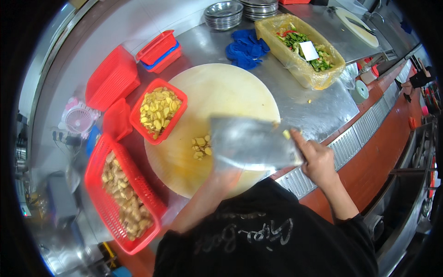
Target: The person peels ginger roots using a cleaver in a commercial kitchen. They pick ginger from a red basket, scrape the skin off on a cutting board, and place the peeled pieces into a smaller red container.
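My right hand [318, 161] is closed around the handle of a wide cleaver [254, 143], its broad blade tilted flat and slightly blurred above a round cutting board [230, 87]. A small yellow piece clings near the handle end of the blade. My left hand [227, 179] is low at the near side of the board, its fingers hidden behind the blade. Beside the blade's left edge lies a small heap of ginger slices [200, 147]. More sliced ginger [159, 111] fills a red tub [182, 96] resting on the board's left edge.
A red basket [140, 180] of ginger pieces [134, 214] stands at left. Stacked red tubs [113, 78] and a pink fan [79, 119] are behind it. Further back are a blue cloth [247, 48], metal plates [224, 16] and a plastic-lined bin [307, 81] of cut vegetables.
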The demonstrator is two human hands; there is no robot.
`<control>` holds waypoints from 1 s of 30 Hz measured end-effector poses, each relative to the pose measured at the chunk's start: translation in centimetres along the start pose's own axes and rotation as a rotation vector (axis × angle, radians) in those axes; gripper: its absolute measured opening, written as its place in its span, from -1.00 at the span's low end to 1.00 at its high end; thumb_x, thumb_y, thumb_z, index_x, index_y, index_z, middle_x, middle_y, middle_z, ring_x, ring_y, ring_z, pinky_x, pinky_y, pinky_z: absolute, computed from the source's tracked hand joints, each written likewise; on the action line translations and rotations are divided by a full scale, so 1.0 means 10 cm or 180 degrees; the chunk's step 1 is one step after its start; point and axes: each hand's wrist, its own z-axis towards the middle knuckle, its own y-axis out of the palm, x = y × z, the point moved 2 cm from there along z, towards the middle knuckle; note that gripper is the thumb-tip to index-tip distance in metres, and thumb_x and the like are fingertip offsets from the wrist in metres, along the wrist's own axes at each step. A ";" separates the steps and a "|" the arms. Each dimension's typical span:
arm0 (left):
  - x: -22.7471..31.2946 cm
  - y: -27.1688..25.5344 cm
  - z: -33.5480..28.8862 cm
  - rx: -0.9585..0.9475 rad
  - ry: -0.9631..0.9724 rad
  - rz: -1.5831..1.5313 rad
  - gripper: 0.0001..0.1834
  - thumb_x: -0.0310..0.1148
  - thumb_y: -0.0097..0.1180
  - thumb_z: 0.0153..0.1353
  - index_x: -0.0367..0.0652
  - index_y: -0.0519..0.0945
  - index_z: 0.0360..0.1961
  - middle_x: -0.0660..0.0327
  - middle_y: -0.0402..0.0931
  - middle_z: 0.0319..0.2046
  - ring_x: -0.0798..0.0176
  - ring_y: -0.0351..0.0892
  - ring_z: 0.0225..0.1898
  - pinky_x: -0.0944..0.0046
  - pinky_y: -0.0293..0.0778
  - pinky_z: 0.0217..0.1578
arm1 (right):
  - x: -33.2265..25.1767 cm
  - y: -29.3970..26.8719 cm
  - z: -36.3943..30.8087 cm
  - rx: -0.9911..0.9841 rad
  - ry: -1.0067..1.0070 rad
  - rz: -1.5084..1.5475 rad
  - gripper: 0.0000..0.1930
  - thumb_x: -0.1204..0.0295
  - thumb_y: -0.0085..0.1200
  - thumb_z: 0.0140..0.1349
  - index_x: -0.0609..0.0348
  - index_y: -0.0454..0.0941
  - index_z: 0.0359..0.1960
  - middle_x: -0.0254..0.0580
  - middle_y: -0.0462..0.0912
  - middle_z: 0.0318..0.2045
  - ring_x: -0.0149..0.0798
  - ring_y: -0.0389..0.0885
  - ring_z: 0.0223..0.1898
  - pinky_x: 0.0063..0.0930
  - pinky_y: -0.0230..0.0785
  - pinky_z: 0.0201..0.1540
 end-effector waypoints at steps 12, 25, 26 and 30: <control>0.04 0.22 0.32 -0.0416 -0.0344 0.0536 -0.41 -0.41 0.03 0.23 -0.19 0.16 0.27 -0.05 0.21 0.21 0.07 0.23 0.24 0.10 0.15 0.26 | 0.04 -0.07 -0.10 0.0161 -0.0453 0.0099 -0.35 0.53 0.19 -0.10 0.09 0.37 0.15 -0.35 0.26 -0.76 -0.36 0.32 -0.76 -0.44 0.22 -0.70; -0.11 0.29 0.41 -0.0182 0.0325 0.0487 -0.46 -0.50 0.06 0.18 -0.30 0.27 0.21 0.11 0.44 -0.01 0.34 0.48 -0.02 0.39 0.46 -0.05 | 0.03 -0.21 -0.09 0.0058 -0.0334 0.0195 -0.30 0.59 0.19 -0.18 0.08 0.37 0.16 -0.34 0.27 -0.78 -0.38 0.33 -0.76 -0.43 0.20 -0.70; -0.12 0.30 0.41 -0.0178 0.0350 0.0432 -0.45 -0.52 0.08 0.16 -0.29 0.28 0.20 0.11 0.45 -0.01 0.33 0.49 -0.03 0.39 0.46 -0.06 | 0.06 -0.20 -0.10 0.0123 -0.0358 0.0180 -0.29 0.59 0.19 -0.18 0.08 0.37 0.16 -0.33 0.28 -0.77 -0.37 0.34 -0.75 -0.43 0.22 -0.69; -0.18 0.45 0.32 0.0061 -0.0038 -0.0537 -0.53 -0.57 0.10 0.12 -0.31 0.37 0.10 0.08 0.43 -0.03 0.24 0.51 -0.05 0.33 0.46 -0.09 | 0.48 -0.03 -0.23 0.0157 0.0458 0.0019 -0.34 0.60 0.09 -0.16 0.00 0.41 0.14 -0.17 0.53 -0.62 -0.28 0.50 -0.66 -0.45 0.38 -0.60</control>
